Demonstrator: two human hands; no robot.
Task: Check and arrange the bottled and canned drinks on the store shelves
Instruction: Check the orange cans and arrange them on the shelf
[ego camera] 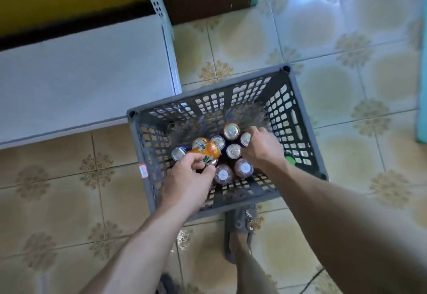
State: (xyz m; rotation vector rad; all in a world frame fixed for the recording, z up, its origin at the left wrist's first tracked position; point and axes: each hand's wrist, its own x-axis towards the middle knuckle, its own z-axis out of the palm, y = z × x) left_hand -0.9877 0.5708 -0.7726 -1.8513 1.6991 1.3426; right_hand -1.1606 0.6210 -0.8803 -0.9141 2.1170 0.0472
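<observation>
- The orange can lay tipped over across the tops of the other drinks inside the grey crate. Its long axis ran roughly left to right.
- The left hand held that can from the near side, with the fingers curled round its body.
- The right hand reached in from the near right, and its fingers closed over the rightmost can — that one stood upright.
- The white shelf sat low on the far left, just beside the crate's far-left corner. It carried no drinks in the part that showed.
- Judged from this layout, the next move turned on that direction. Drinks would go up and far-left from the crate, and the left hand was the nearer of the two to the shelf.
- Counted in the crate: six upright cans showing silver tops (the rightmost among them), plus the one orange can on its side.
- Two bottles with pale caps stood at the near edge of the cluster, between the two wrists.
- One green cap showed beside the right wrist — what it belonged to was hidden.
</observation>
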